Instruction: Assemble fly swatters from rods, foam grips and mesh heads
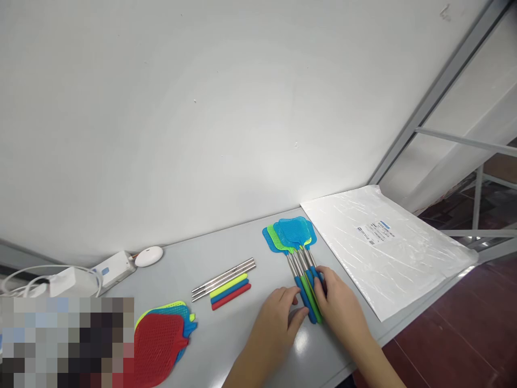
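Several fly swatters point(296, 231) with blue and green mesh heads lie bunched in a fan, their thin metal rods leading to blue and green handles. My left hand point(278, 315) is at the left side of the bunch, fingers curled and the thumb and fingertips against a blue handle point(309, 307). From the right, my right hand point(337, 299) closes its fingers and thumb on the blue handles at that side. Parts of the handles are hidden by my fingers.
Left of my hands lie loose metal rods point(224, 279) and yellow, blue and red handle grips point(231, 298). Stacked swatter heads point(159, 345) with a red one on top sit nearer. A white package point(383, 248) lies right. Power strip point(113, 271) and white oval device point(149, 256) stand by the wall.
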`<state>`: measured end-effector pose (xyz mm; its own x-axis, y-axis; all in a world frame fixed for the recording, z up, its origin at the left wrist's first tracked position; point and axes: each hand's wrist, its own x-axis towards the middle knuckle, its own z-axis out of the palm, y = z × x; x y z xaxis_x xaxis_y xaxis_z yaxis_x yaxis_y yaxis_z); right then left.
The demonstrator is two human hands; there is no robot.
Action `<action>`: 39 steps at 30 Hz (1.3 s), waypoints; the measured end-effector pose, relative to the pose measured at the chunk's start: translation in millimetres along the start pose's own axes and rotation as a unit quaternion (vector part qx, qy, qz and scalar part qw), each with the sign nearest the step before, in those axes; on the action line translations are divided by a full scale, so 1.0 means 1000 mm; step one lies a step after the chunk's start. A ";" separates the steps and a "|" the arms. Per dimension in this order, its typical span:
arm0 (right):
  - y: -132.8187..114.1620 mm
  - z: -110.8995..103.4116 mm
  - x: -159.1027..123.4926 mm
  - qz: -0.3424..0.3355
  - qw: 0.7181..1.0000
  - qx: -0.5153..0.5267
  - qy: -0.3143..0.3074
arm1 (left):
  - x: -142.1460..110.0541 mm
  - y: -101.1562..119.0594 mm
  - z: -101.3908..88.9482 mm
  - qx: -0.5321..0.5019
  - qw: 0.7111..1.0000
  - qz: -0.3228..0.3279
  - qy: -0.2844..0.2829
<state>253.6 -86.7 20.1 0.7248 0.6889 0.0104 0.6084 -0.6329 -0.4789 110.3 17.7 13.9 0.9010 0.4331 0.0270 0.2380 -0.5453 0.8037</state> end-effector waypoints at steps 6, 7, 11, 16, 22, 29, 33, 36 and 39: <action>0.002 -0.002 -0.001 0.012 1.000 0.007 -0.020 | 0.000 0.002 -0.001 0.001 1.000 -0.007 -0.005; 0.002 -0.003 -0.001 0.012 1.000 0.007 -0.023 | 0.000 0.002 -0.001 0.000 1.000 -0.007 -0.004; 0.002 -0.005 0.000 0.014 1.000 0.005 -0.026 | 0.000 0.000 -0.001 -0.004 1.000 -0.008 -0.004; 0.007 -0.006 0.002 0.010 1.000 0.016 -0.004 | -0.003 -0.001 -0.003 -0.009 1.000 -0.009 -0.003; 0.015 -0.005 0.008 -0.014 0.999 0.028 0.021 | -0.006 0.002 -0.005 0.004 0.999 0.021 0.025; -0.019 -0.012 0.027 -0.164 0.986 0.016 -0.030 | -0.031 -0.002 -0.029 0.140 0.980 0.038 0.138; -0.072 -0.007 0.052 -0.282 0.953 -0.018 -0.110 | -0.062 -0.012 -0.042 0.223 0.941 -0.056 0.246; -0.115 0.012 0.073 -0.373 0.911 -0.051 -0.169 | -0.080 -0.020 -0.040 0.289 0.907 -0.130 0.276; -0.148 0.035 0.092 -0.421 0.879 -0.059 -0.216 | -0.090 -0.027 -0.033 0.331 0.880 -0.174 0.293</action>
<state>218.6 82.3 61.1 -0.1736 0.9844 -0.0285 0.9179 0.1513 -0.3668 10.4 17.2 8.9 0.4357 0.8464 0.3062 0.7962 -0.5211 0.3075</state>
